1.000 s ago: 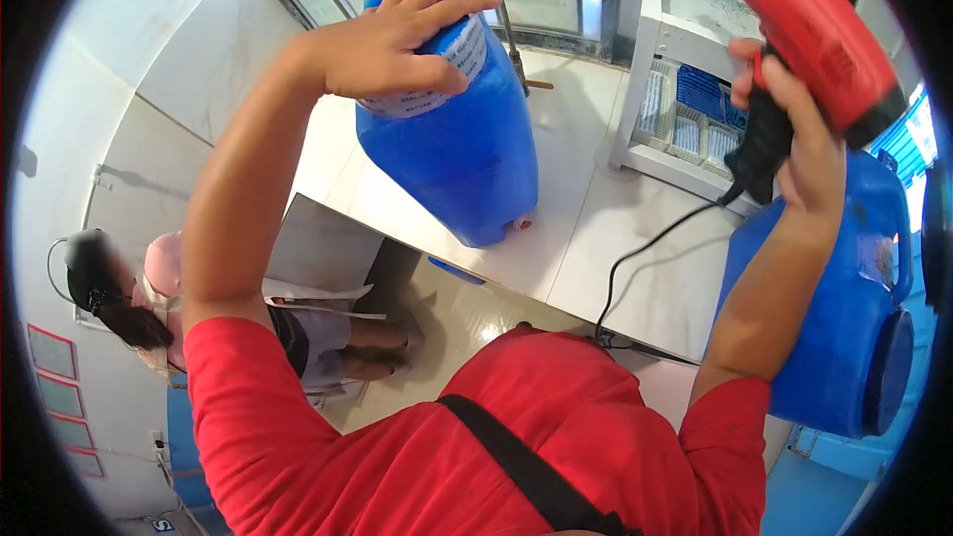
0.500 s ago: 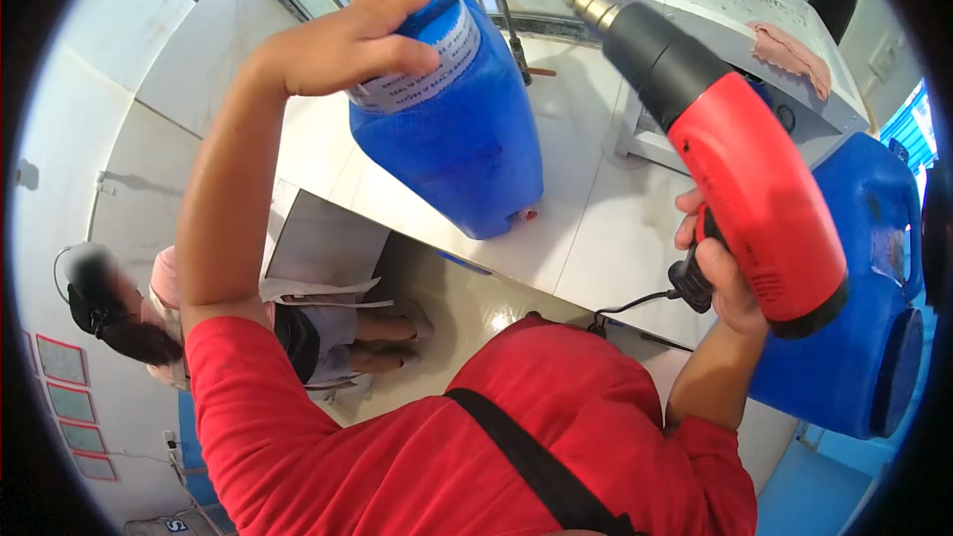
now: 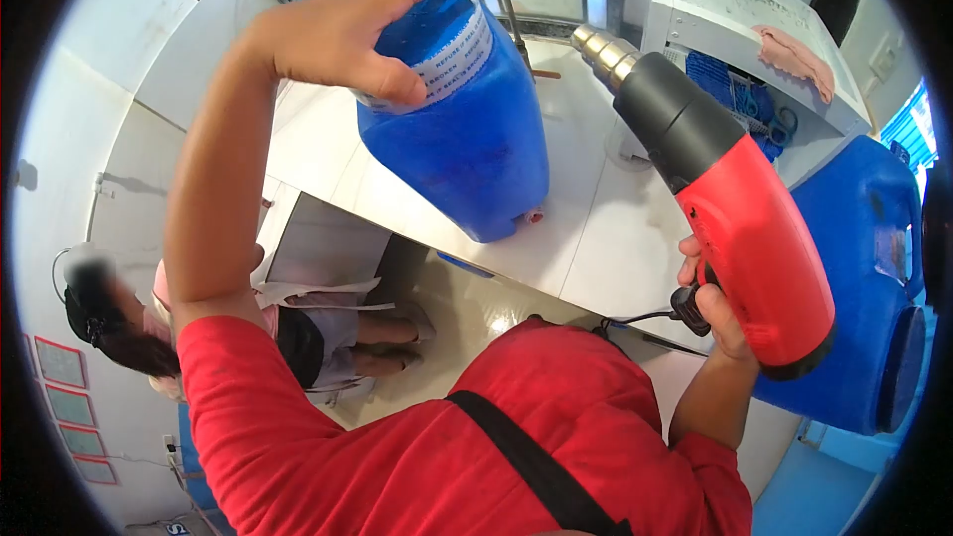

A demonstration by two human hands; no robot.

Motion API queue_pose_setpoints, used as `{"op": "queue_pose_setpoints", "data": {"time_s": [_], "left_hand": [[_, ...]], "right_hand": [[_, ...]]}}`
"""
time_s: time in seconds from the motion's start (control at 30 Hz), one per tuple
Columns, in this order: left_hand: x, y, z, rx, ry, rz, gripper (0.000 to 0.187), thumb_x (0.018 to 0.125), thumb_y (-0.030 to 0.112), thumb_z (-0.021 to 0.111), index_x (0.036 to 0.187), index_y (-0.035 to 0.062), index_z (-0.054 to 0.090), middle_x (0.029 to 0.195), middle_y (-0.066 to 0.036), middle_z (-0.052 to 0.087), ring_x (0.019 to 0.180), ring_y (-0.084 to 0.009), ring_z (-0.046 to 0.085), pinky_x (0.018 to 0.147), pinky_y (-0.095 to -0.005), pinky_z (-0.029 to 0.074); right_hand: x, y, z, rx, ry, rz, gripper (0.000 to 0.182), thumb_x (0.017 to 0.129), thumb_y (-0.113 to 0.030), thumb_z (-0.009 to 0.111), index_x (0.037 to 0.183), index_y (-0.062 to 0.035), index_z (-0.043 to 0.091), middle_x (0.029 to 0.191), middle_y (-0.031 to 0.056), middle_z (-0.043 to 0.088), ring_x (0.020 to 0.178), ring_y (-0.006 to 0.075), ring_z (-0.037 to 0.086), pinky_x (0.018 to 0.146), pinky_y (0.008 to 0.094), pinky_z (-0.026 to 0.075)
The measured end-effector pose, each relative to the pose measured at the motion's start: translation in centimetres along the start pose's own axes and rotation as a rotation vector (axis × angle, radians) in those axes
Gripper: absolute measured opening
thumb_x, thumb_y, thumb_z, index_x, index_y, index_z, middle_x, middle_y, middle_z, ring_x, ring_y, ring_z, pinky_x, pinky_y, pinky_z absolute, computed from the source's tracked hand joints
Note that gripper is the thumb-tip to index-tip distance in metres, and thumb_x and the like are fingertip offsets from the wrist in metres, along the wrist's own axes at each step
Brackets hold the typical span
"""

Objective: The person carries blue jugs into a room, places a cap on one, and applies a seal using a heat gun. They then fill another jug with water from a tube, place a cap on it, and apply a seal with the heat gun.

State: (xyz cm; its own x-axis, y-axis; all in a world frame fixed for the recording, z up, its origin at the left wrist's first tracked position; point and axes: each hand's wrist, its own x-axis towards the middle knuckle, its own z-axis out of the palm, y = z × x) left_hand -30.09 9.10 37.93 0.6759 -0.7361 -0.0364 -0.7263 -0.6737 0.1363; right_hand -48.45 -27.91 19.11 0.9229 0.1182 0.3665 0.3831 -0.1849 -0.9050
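My left hand (image 3: 347,35) lies over the capped top of a blue jug (image 3: 467,149), fingers spread, thumb against the printed seal band (image 3: 462,60) around the cap. The jug stands on a white tiled counter (image 3: 596,228), with a small reddish fitting near its base. In my right hand (image 3: 720,308) is a red and black heat gun (image 3: 759,248), held by its handle. Its metal nozzle (image 3: 604,52) points up and left, to the right of the jug and apart from it. A black cord runs from the handle.
A second blue jug (image 3: 854,268) is at the right. Behind the heat gun stands a white cabinet (image 3: 645,35) holding scissors (image 3: 782,126), with a pink cloth (image 3: 797,60) on it. Another person (image 3: 129,337) is at the lower left, by the counter.
My left hand has shifted slightly over the cap, showing more of the seal band. The jug has moved slightly right. The heat gun has dropped a little, its nozzle lower.
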Motion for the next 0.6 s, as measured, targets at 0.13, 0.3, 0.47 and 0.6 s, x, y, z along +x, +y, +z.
{"op": "queue_pose_setpoints", "data": {"time_s": [0.13, 0.3, 0.47, 0.6], "left_hand": [[0.6, 0.5, 0.0, 0.139, -0.086, -0.072, 0.116, 0.066, 0.061, 0.070, 0.159, 0.0167, 0.016, 0.148, -0.023, 0.037, 0.133, -0.0441, 0.041, 0.110, -0.0486, 0.037], [1.2, 1.5, 0.5, 0.216, -0.060, -0.363, 0.119, 0.066, 0.073, 0.067, 0.159, 0.0200, 0.015, 0.147, -0.023, 0.038, 0.134, -0.0461, 0.040, 0.109, -0.0524, 0.040], [0.3, -0.9, -0.8, 0.098, -0.016, -0.035, 0.123, 0.063, 0.072, 0.072, 0.159, 0.0213, 0.014, 0.150, -0.023, 0.032, 0.137, -0.0440, 0.038, 0.109, -0.0520, 0.038], [0.2, -0.7, -1.1, 0.057, -0.116, 0.073, 0.129, 0.060, 0.063, 0.081, 0.159, 0.0188, 0.011, 0.150, -0.023, 0.032, 0.136, -0.0430, 0.038, 0.111, -0.0492, 0.037]], "right_hand": [[-0.3, 0.5, 0.7, 0.102, 0.049, 0.004, 0.055, 0.075, -0.014, 0.070, 0.125, 0.0049, 0.055, 0.104, 0.0177, 0.066, 0.077, 0.0186, 0.063, 0.071, 0.0323, 0.051], [-0.7, 1.2, 0.9, 0.236, 0.089, -0.041, 0.059, 0.077, -0.018, 0.072, 0.128, 0.0050, 0.053, 0.104, 0.0182, 0.065, 0.077, 0.0189, 0.063, 0.071, 0.0325, 0.051], [-1.1, 1.4, 0.3, 0.147, 0.065, 0.007, 0.057, 0.077, -0.019, 0.071, 0.125, 0.0066, 0.055, 0.101, 0.0175, 0.066, 0.075, 0.0192, 0.063, 0.069, 0.0332, 0.051], [-1.1, 1.0, 0.0, 0.173, 0.083, -0.039, 0.054, 0.076, -0.017, 0.068, 0.122, 0.0077, 0.056, 0.098, 0.0171, 0.067, 0.073, 0.0195, 0.063, 0.068, 0.0336, 0.050]]}}
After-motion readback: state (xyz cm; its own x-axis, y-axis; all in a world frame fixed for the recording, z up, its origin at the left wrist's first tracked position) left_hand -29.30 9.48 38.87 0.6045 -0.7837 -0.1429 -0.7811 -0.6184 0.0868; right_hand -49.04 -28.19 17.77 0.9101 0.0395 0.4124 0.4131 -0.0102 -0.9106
